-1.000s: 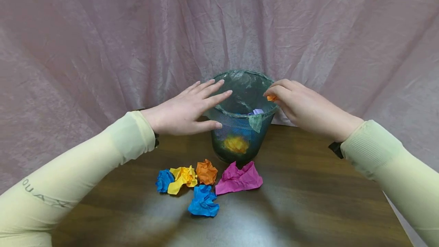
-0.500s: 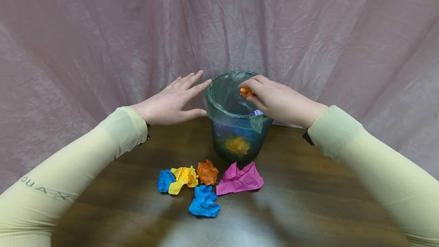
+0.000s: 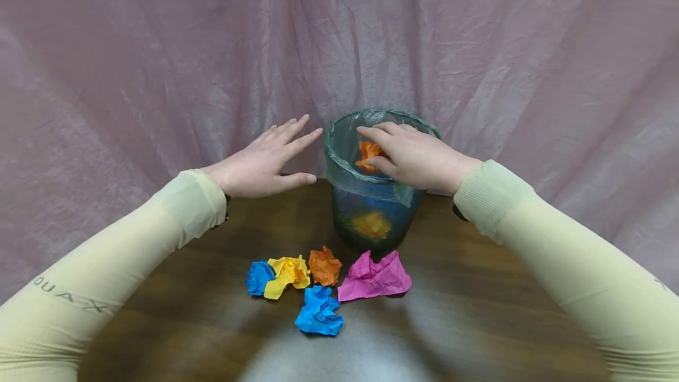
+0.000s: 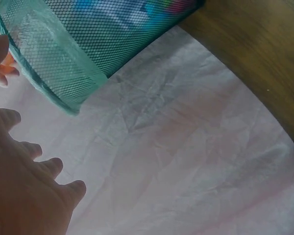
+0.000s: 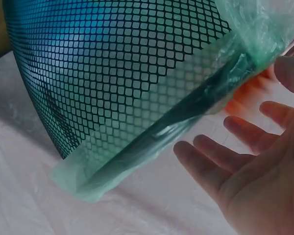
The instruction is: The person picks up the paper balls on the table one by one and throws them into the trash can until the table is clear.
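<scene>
My right hand [image 3: 416,155] is over the mouth of a mesh wastebasket [image 3: 373,199] lined with a green plastic bag. Its fingers are spread, and an orange crumpled paper [image 3: 368,157] is just by them inside the rim. In the right wrist view that orange paper [image 5: 250,93] is blurred and looks apart from the fingertips. Left of the basket, my left hand [image 3: 260,161] hovers with fingers outstretched, holding nothing. Yellow and blue paper shows through the mesh.
In front of the basket on the wooden table [image 3: 477,311] lie a dark blue paper ball [image 3: 259,278], a yellow one [image 3: 289,276], an orange one [image 3: 325,266], a light blue one [image 3: 319,312] and a magenta one [image 3: 375,277]. A pink curtain [image 3: 212,46] hangs behind.
My right hand has moved left from the basket's right rim to over its mouth, and its fingers have let go of the orange paper. The left hand has drawn back left from the rim.
</scene>
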`<state>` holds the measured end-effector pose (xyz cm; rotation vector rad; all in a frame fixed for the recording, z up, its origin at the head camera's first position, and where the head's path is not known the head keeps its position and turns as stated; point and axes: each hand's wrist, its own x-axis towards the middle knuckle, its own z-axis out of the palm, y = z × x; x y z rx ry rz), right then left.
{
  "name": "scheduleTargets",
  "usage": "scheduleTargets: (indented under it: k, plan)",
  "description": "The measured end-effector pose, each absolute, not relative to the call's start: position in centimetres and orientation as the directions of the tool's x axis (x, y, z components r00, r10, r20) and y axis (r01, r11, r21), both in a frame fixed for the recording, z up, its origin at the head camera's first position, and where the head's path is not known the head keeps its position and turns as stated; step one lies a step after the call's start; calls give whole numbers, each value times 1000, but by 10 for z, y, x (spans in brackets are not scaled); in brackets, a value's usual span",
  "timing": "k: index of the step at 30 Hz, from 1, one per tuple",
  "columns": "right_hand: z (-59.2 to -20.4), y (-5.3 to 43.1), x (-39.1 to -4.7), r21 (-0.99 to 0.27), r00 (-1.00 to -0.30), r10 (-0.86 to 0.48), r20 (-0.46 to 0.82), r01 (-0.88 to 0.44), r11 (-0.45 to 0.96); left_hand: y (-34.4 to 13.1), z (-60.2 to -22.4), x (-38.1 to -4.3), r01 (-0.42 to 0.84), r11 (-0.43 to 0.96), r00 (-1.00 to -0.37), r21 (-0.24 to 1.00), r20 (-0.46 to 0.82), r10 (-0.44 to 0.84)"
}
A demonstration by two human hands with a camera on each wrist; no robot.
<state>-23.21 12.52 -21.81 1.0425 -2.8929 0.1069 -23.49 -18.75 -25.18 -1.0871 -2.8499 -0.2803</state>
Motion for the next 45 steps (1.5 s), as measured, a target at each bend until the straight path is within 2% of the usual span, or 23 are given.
scheduleTargets:
  k: [7, 15, 23, 26, 31, 34, 37, 41, 45]
  plan:
    - [-218, 130, -231, -18, -763, -636, 116, -642, 767, -191, -256, -234, 653, 743, -757, 147, 115, 643]
    - [-218, 134, -228, 7, -726, -669, 156, -677, 736, -192, -259, -234, 651, 746, -759, 140, 105, 642]
    - [-218, 131, -210, 73, -673, -708, 214, -712, 699, -196, -263, -233, 641, 756, -767, 130, 80, 637]
    - [-221, 129, -200, 121, -618, -745, 251, -744, 657, -197, -266, -231, 644, 756, -765, 118, 76, 639]
    - [-234, 123, -178, 205, -453, -831, 322, -823, 529, -199, -275, -226, 651, 752, -759, 103, 59, 649]
    - [-246, 117, -163, 229, -370, -867, 334, -861, 455, -202, -283, -223, 654, 750, -756, 98, 44, 653]
    - [-259, 112, -150, 249, -318, -895, 313, -882, 400, -205, -292, -220, 656, 748, -754, 103, 32, 657]
    - [-279, 107, -138, 242, -331, -913, 240, -890, 386, -211, -304, -215, 651, 749, -755, 124, 3, 655]
    - [-300, 106, -133, 197, -378, -909, 175, -891, 409, -216, -317, -208, 641, 751, -756, 159, -37, 654]
